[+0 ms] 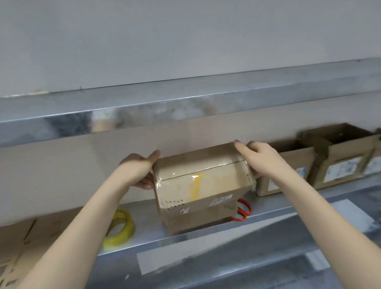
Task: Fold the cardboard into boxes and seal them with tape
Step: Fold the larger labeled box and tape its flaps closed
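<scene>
A small brown cardboard box (200, 185) with its top flaps closed under clear tape is held in mid-air above the metal counter (210, 222). My left hand (140, 168) grips its left side and my right hand (260, 158) grips its right side. A roll of yellow tape (121, 230) lies on the counter to the lower left of the box. Orange-handled scissors (242, 209) lie on the counter behind the box, mostly hidden by it. Flat cardboard sheets (17, 246) are stacked at the far left.
Open-topped cardboard boxes (338, 155) with white labels stand in a row along the wall at the right. A metal shelf (183, 103) runs overhead above the counter. A lower steel surface (255, 261) lies in front.
</scene>
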Action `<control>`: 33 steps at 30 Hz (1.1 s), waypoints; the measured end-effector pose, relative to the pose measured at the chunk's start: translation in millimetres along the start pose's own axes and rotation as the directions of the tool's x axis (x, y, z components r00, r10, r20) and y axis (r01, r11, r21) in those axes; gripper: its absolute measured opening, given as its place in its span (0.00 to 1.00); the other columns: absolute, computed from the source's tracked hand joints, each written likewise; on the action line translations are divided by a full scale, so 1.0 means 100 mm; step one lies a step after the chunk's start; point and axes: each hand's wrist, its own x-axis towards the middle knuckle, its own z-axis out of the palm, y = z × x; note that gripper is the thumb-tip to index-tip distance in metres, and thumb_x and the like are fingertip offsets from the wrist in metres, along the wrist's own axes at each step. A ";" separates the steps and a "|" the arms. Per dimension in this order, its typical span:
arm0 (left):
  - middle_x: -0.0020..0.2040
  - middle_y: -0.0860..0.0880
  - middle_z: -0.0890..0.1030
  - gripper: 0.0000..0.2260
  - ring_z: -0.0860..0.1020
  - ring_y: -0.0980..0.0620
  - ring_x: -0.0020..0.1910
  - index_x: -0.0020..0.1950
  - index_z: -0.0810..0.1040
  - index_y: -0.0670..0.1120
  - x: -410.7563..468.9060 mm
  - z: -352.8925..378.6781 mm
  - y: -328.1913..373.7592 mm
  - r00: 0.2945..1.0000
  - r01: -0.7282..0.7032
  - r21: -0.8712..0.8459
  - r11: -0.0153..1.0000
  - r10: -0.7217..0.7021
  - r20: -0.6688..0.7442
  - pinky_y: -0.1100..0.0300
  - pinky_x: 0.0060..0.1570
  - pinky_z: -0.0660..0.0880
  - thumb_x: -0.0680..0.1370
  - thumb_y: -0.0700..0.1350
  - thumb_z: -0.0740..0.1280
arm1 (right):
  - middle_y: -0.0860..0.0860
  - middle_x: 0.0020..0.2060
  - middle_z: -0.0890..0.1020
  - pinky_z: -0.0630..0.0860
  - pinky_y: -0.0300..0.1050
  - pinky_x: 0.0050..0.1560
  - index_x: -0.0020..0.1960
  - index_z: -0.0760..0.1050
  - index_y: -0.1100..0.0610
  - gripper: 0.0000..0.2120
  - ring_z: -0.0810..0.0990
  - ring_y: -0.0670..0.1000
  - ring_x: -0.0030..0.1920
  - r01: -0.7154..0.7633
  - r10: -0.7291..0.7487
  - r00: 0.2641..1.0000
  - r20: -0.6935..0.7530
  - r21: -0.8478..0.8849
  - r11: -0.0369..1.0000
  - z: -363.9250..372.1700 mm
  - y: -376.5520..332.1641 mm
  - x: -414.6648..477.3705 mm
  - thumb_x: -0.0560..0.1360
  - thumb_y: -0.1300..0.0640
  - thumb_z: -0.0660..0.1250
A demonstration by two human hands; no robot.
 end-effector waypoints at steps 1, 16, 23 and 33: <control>0.28 0.41 0.81 0.25 0.80 0.46 0.25 0.44 0.80 0.35 -0.01 0.03 0.03 0.999 -0.033 0.014 0.999 0.033 0.001 0.59 0.26 0.79 0.78 0.59 0.64 | 0.50 0.35 0.78 0.77 0.53 0.50 0.38 0.71 0.51 0.23 0.80 0.55 0.45 0.006 -0.007 0.999 -0.039 -0.024 1.000 -0.04 -0.01 -0.04 0.77 0.33 0.56; 0.27 0.47 0.82 0.17 0.82 0.54 0.28 0.46 0.76 0.42 -0.22 0.34 0.20 0.947 -0.298 0.397 0.868 0.320 0.012 0.56 0.49 0.79 0.73 0.57 0.69 | 0.50 0.39 0.75 0.77 0.58 0.52 0.43 0.67 0.55 0.15 0.77 0.54 0.44 -0.095 0.106 0.993 -0.047 0.194 0.976 -0.12 0.43 -0.08 0.74 0.44 0.67; 0.33 0.48 0.84 0.43 0.83 0.55 0.38 0.73 0.64 0.40 -0.18 0.56 0.17 0.983 -0.175 0.322 0.930 0.185 0.000 0.55 0.55 0.77 0.67 0.60 0.76 | 0.57 0.54 0.82 0.81 0.51 0.55 0.71 0.66 0.60 0.38 0.81 0.52 0.54 -0.270 0.178 0.932 0.315 0.280 0.921 -0.30 0.74 0.08 0.63 0.55 0.69; 0.37 0.49 0.84 0.32 0.83 0.53 0.36 0.58 0.79 0.45 -0.31 0.92 -0.08 0.992 -0.128 0.228 0.965 0.123 0.038 0.59 0.47 0.77 0.59 0.53 0.83 | 0.50 0.59 0.80 0.80 0.46 0.52 0.65 0.69 0.54 0.45 0.80 0.48 0.54 -0.289 0.185 0.870 0.456 0.169 0.942 -0.20 1.08 0.24 0.55 0.37 0.82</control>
